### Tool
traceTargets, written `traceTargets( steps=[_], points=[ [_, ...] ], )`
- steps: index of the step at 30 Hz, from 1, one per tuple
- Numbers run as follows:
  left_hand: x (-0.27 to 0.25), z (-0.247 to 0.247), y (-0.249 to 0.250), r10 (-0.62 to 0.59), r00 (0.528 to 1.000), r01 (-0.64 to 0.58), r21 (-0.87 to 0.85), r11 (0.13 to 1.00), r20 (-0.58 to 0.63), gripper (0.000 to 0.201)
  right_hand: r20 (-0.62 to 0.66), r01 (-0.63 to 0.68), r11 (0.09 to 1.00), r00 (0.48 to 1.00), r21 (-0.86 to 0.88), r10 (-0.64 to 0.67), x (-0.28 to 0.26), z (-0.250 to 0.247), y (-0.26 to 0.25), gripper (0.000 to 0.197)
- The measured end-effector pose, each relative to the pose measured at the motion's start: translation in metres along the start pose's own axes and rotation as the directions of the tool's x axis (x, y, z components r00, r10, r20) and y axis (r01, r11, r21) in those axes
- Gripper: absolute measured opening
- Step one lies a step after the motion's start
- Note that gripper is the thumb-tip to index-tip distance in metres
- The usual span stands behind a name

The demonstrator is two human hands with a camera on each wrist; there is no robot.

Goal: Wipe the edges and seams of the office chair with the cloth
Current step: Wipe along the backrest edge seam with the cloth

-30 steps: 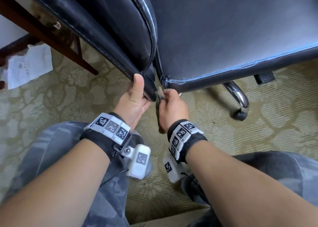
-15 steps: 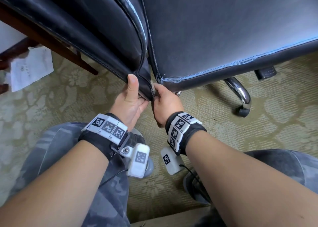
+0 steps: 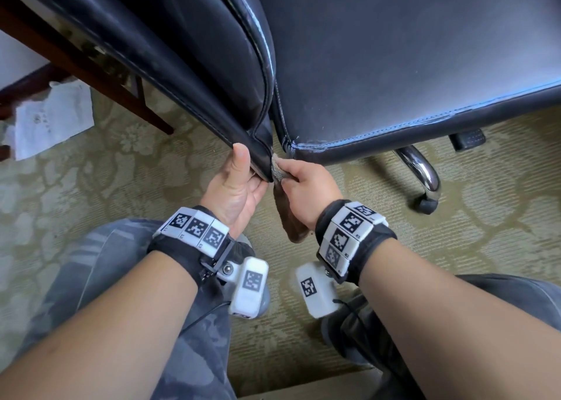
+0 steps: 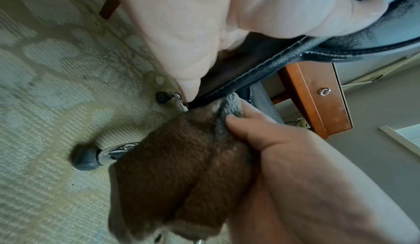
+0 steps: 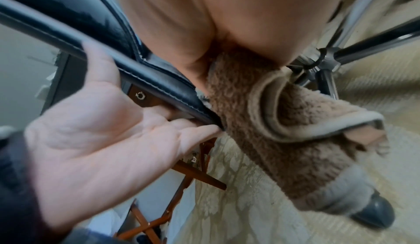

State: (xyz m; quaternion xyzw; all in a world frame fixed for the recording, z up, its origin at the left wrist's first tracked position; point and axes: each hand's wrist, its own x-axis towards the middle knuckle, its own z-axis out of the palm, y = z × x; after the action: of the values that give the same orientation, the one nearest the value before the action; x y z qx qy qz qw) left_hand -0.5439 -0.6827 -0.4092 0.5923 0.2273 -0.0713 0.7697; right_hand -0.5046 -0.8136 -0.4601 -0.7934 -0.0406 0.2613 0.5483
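A black leather office chair fills the top of the head view, backrest [image 3: 182,65] on the left and seat [image 3: 394,65] on the right, with a narrow gap between them. My left hand [image 3: 239,181] grips the backrest's bottom corner, thumb up along its stitched outer edge [image 5: 159,84]. My right hand [image 3: 306,184] pinches a brown terry cloth [image 3: 285,214] and presses its tip against the corner seam at the foot of the gap. The rest of the cloth [image 5: 284,131] hangs down folded below the hand. In the left wrist view the cloth tip [image 4: 232,104] touches the stitched edge [image 4: 261,68].
A chrome base leg with a dark caster [image 3: 425,184] stands under the seat on patterned green carpet. Dark wooden furniture legs [image 3: 91,74] and a crumpled paper [image 3: 51,120] lie at the left. A wooden drawer front [image 4: 318,95] is behind the chair. My knees flank both arms.
My right hand first pushed up into the gap so the cloth was nearly hidden, then drew back down and out, and the cloth hangs in view again. My left hand keeps its hold.
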Motion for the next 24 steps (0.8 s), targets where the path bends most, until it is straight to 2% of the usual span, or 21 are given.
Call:
traceTargets(
  steps=[3,6,10,14,16,18,20,22,24],
  points=[
    [0.000,-0.003,0.000,0.002,1.000,-0.002,0.014,1.000,-0.026,0.136,-0.033,-0.068,0.996,0.997,-0.050,0.067,-0.007,0.000,0.010,0.045],
    [0.000,-0.003,0.000,0.008,0.999,-0.007,0.027,1.000,-0.037,0.135,-0.038,-0.161,0.987,0.986,0.002,0.161,0.000,0.009,0.011,0.046],
    [0.002,-0.009,-0.003,0.027,0.999,-0.026,0.037,0.999,-0.022,0.133,-0.053,-0.121,0.977,0.990,0.174,0.132,0.001,0.022,-0.006,0.048],
    [0.002,-0.009,-0.001,0.029,0.999,-0.029,0.025,0.999,-0.035,0.124,-0.022,-0.115,0.973,0.992,0.200,0.122,-0.009,0.009,-0.012,0.045],
    [-0.005,-0.007,0.001,-0.010,0.999,0.011,0.024,1.000,-0.037,0.116,-0.019,-0.119,0.965,0.992,0.234,0.127,-0.018,-0.003,-0.018,0.044],
    [-0.013,-0.001,0.003,-0.068,0.991,0.073,0.042,0.996,-0.114,0.102,-0.038,-0.154,0.956,0.985,0.251,0.169,-0.031,-0.019,-0.025,0.043],
    [-0.023,0.006,0.003,-0.109,0.949,0.143,0.096,0.985,-0.297,0.099,-0.054,-0.207,0.952,0.973,0.225,0.224,-0.047,-0.038,-0.031,0.042],
    [-0.029,0.008,0.006,-0.069,0.887,0.189,0.222,0.957,-0.456,0.121,-0.071,-0.252,0.946,0.960,0.204,0.271,-0.062,-0.056,-0.033,0.040],
    [-0.033,0.012,0.012,-0.013,0.872,0.182,0.298,0.937,-0.490,0.135,-0.105,-0.267,0.949,0.952,0.170,0.287,-0.073,-0.074,-0.035,0.048]
  ],
)
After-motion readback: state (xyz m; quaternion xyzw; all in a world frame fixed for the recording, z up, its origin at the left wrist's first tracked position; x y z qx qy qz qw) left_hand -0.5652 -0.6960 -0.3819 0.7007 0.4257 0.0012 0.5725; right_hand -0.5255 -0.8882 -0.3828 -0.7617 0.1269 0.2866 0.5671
